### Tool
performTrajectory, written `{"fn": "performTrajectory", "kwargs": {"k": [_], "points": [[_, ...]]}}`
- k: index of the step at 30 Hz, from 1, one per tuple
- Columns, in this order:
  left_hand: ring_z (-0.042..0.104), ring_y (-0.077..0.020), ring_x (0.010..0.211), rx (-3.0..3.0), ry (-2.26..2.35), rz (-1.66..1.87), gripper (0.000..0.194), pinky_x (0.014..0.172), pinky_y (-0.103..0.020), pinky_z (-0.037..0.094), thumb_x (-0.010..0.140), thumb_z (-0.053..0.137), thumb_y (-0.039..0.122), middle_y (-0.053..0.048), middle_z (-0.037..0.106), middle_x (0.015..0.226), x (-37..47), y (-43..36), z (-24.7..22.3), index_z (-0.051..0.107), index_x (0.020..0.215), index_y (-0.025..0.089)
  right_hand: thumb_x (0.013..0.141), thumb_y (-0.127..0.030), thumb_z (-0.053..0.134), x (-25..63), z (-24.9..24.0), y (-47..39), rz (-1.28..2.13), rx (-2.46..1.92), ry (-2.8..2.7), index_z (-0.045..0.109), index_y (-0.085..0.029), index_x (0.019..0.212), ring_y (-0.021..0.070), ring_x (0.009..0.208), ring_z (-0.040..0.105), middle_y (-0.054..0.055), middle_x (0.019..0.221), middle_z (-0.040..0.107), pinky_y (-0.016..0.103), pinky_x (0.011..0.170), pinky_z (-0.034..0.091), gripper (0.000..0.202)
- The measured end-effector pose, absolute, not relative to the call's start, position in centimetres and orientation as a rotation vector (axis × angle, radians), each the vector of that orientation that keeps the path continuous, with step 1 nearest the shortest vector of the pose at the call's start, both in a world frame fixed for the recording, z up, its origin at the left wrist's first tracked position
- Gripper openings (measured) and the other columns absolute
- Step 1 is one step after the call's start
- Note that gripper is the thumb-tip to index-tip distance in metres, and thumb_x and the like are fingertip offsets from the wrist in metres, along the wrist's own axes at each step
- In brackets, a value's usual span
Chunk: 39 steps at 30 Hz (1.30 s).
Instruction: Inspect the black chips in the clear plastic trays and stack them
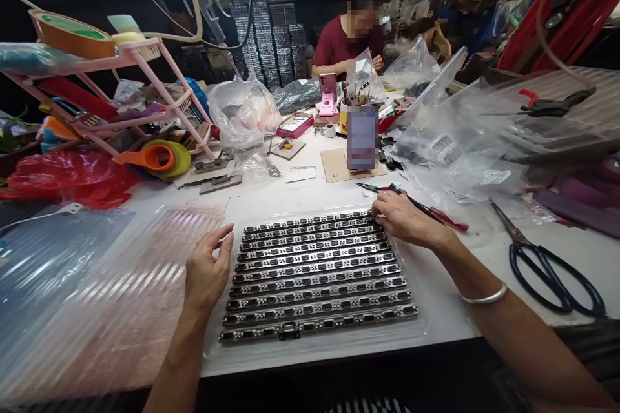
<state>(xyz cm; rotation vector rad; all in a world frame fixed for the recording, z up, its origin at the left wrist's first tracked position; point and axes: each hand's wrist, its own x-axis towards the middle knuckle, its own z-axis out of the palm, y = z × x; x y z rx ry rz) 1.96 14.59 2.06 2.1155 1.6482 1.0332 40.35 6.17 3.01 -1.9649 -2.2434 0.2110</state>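
Rows of metal-faced D-sub connectors (320,269) lie side by side in a clear plastic tray (310,356) in front of me. One black connector (289,330) sticks out from the nearest row. At the far right corner of the rows, my right hand (402,218) is closed, thumb and fingertips pinching a connector at a row's end; the fingers hide most of it. My left hand (209,271) is beside the tray's left edge, fingers stretched and apart, holding nothing.
Big scissors (542,264) lie at right, pliers (436,213) behind my right hand. Clear ribbed plastic trays (130,297) are at left, below a pink rack (159,90). Plastic bags (450,135) heap up at back right. A phone (362,137) stands mid-table; a co-worker (334,45) sits opposite.
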Motion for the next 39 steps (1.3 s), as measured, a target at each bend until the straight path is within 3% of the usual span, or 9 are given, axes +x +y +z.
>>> {"fn": "performTrajectory", "kwargs": {"k": [5,19,25,30,33,39], "points": [[0.063,-0.0230,0.093,2.144,1.630,1.032,0.038,0.060,-0.028,0.047,0.087,0.047,0.045,-0.009,0.068,0.109,1.8,14.8,1.9,0.067,0.107,0.019,0.083,-0.013,0.051,40.4,3.1,6.1,0.188,-1.953,-2.236,0.057,-0.018,0.083,0.0233,0.092,0.050,0.007,0.093,0.057,0.036,0.076,0.034,0.008],[0.061,-0.0242,0.101,2.103,1.556,1.099,0.033,0.092,-0.038,0.045,0.085,0.051,0.040,-0.010,0.068,0.102,2.1,14.7,2.3,0.069,0.097,0.015,0.080,-0.012,0.050,40.9,3.0,6.3,0.200,-1.869,-2.224,0.062,-0.019,0.078,0.0205,0.085,0.054,0.006,0.088,0.060,0.034,0.072,0.037,0.014],[0.062,-0.0213,0.100,2.013,1.592,1.180,0.035,0.086,-0.033,0.048,0.088,0.046,0.038,-0.010,0.068,0.104,1.2,13.9,2.6,0.068,0.102,0.014,0.089,-0.033,0.040,41.5,3.9,6.6,0.130,-1.789,-2.062,0.063,-0.018,0.083,0.0221,0.078,0.057,0.010,0.088,0.063,0.038,0.073,0.043,0.028],[0.063,-0.0202,0.100,2.001,1.605,1.124,0.030,0.090,-0.034,0.048,0.091,0.046,0.035,-0.008,0.069,0.104,-1.9,8.0,3.3,0.067,0.104,0.017,0.086,-0.064,0.034,41.4,5.5,1.3,0.000,-1.758,-1.801,0.062,-0.033,0.095,0.0286,0.077,0.061,0.007,0.092,0.065,0.044,0.065,0.044,0.043],[0.061,-0.0211,0.102,2.088,1.608,1.107,0.024,0.094,-0.038,0.046,0.092,0.049,0.029,-0.007,0.067,0.105,-2.6,3.2,3.1,0.067,0.104,0.019,0.081,-0.070,0.038,41.1,4.2,-3.5,0.106,-1.922,-1.633,0.061,-0.042,0.101,0.0320,0.074,0.062,0.005,0.089,0.066,0.047,0.057,0.044,0.042],[0.057,-0.0208,0.097,2.433,1.189,0.998,0.015,0.086,-0.038,0.048,0.088,0.054,0.015,-0.007,0.062,0.097,2.2,-1.9,2.0,0.063,0.099,0.022,0.078,-0.067,0.049,37.5,0.5,-6.8,0.478,-1.956,-1.139,0.059,-0.044,0.108,0.0341,0.081,0.065,0.004,0.097,0.065,0.056,0.072,0.051,0.039]]}}
